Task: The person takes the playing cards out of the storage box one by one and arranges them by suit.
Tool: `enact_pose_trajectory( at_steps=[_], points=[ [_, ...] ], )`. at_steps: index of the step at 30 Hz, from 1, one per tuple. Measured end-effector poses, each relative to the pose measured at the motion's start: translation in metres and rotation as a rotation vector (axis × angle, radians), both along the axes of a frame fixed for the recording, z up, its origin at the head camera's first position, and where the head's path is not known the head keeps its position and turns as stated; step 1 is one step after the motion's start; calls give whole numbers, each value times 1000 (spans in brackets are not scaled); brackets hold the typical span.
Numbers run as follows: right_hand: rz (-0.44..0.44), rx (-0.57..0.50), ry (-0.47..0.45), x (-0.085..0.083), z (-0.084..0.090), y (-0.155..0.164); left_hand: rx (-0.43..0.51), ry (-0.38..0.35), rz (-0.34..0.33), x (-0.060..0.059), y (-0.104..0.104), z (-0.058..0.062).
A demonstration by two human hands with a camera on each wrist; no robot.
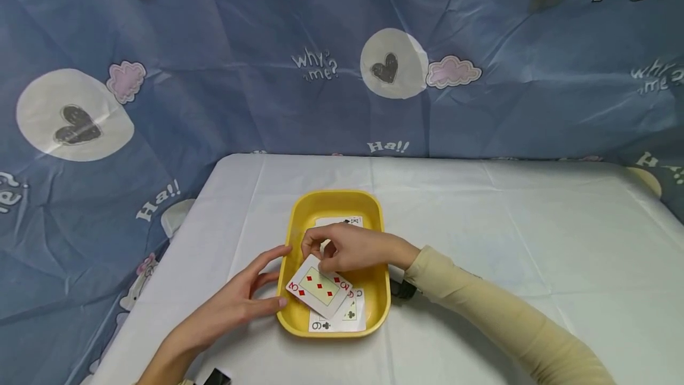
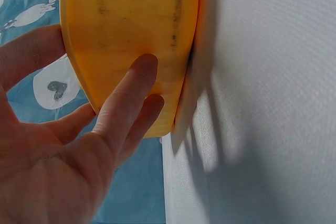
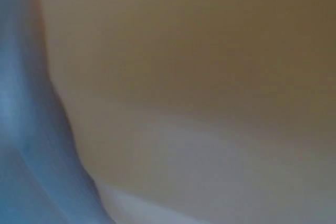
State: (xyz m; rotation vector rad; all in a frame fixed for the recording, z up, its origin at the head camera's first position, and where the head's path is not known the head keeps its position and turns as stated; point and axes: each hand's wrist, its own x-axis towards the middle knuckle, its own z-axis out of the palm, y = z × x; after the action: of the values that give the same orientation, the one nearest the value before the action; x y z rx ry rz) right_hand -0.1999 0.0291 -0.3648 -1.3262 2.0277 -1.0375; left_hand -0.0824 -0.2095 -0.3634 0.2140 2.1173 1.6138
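1. Head view: a yellow tray (image 1: 293,236) sits on the white worktop (image 1: 507,224), long axis running 12 to 6 o'clock.
2. Head view: the right hand (image 1: 350,248) reaches in from 4 o'clock and pinches a red card (image 1: 319,286), a three of diamonds, at its upper edge between thumb and fingers. The card is over the tray's near half, tilted, long axis from about 10 to 4 o'clock.
3. Head view: the card lies at 7 o'clock from the right hand and at 2 o'clock from the left hand (image 1: 235,305). The right hand is the nearer; it is already on the card.
4. Head view: the left hand has its fingers straight and spread, tips against the tray's outer left wall; it grips nothing.
5. Head view: more cards lie face up in the tray, a clubs card (image 1: 347,316) at the near end, partly under the red card, and another (image 1: 347,220) at the far end.
6. Left wrist view: straight fingers (image 2: 128,95) press flat on the tray (image 2: 131,35) wall; the worktop (image 2: 273,103) is beside it.
7. Right wrist view: blurred; nothing can be told.
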Motion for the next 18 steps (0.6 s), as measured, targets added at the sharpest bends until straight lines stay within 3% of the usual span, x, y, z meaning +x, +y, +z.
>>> enact_pose_trajectory(
  at_steps=[18],
  points=[
    [-10, 0, 24, 2, 1, 1, 6, 12, -15, 2, 0, 0]
  ],
)
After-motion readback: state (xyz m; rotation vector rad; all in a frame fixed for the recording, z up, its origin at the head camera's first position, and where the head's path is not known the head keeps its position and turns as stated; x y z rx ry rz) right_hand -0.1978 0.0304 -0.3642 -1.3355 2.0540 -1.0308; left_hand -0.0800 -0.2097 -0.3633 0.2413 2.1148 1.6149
